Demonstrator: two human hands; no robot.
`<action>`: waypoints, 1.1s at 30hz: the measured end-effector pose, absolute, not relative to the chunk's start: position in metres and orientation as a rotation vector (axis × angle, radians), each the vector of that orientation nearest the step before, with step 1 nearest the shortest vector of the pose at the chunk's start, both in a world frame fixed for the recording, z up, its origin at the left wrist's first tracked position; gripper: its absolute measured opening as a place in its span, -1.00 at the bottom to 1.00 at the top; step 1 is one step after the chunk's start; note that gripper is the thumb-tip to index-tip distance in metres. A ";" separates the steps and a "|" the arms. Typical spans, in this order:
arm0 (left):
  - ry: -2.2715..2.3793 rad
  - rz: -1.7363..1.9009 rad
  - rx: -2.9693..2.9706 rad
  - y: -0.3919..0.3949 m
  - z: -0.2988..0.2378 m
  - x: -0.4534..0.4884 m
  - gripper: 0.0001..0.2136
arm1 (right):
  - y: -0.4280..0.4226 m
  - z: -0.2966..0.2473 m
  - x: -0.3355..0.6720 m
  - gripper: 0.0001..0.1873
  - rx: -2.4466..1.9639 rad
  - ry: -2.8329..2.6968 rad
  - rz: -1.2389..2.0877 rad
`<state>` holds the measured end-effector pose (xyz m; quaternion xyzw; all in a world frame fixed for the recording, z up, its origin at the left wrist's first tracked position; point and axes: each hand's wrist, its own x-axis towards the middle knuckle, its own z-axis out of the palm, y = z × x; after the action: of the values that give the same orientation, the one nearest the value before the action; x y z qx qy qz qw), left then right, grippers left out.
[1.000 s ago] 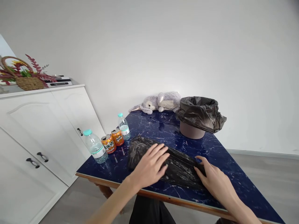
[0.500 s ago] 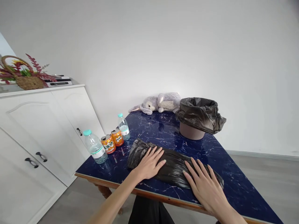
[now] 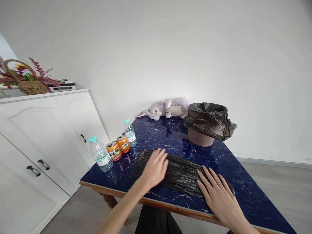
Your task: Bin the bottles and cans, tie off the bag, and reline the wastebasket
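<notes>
A black plastic garbage bag (image 3: 181,172) lies flattened in a long strip near the front edge of the blue marbled table (image 3: 161,135). My left hand (image 3: 156,167) is over the left half of the bag, its fingers slightly bent and a little blurred, with nothing gripped. On the right half rests my right hand (image 3: 218,193), palm down with fingers spread. Behind the bag, a trash can (image 3: 200,137) stands upright, lined with another black bag (image 3: 209,121) folded over its rim.
Two clear plastic bottles (image 3: 103,157) (image 3: 131,135) and two orange soda cans (image 3: 114,151) (image 3: 123,144) stand along the table's left edge. A plush rabbit (image 3: 168,108) lies at the back. White cabinets (image 3: 41,130) bearing a flower basket (image 3: 34,87) are at left.
My left hand has drawn its fingers in and lifted slightly. My right hand has slid a little rightward, and the bag's left end looks flatter.
</notes>
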<state>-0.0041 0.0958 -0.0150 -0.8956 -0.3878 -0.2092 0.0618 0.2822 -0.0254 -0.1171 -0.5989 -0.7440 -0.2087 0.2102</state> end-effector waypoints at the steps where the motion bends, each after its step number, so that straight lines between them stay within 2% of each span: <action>1: -1.091 -0.620 -2.800 0.085 -0.014 0.018 -0.48 | -0.026 -0.117 0.282 -0.42 -1.664 -2.069 -0.589; 5: -0.818 -0.489 -3.077 0.049 -0.029 0.097 -0.39 | -0.025 -0.122 0.285 -0.43 -1.668 -2.098 -0.653; 9: -0.924 -0.457 -3.092 0.044 -0.054 0.117 -0.35 | -0.024 -0.122 0.287 -0.41 -1.655 -2.083 -0.684; 24: -1.457 -0.330 -2.673 0.141 -0.054 -0.077 -0.41 | -0.026 -0.113 0.281 -0.42 -1.682 -2.052 -0.522; 33: -1.463 -0.364 -2.661 0.143 -0.056 -0.089 -0.42 | -0.025 -0.113 0.281 -0.45 -1.658 -1.979 -0.403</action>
<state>-0.0887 0.1430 -0.0564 -0.8692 -0.4781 -0.1188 0.0417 0.2808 -0.0252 -0.1135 -0.6125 -0.7310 -0.1488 0.2614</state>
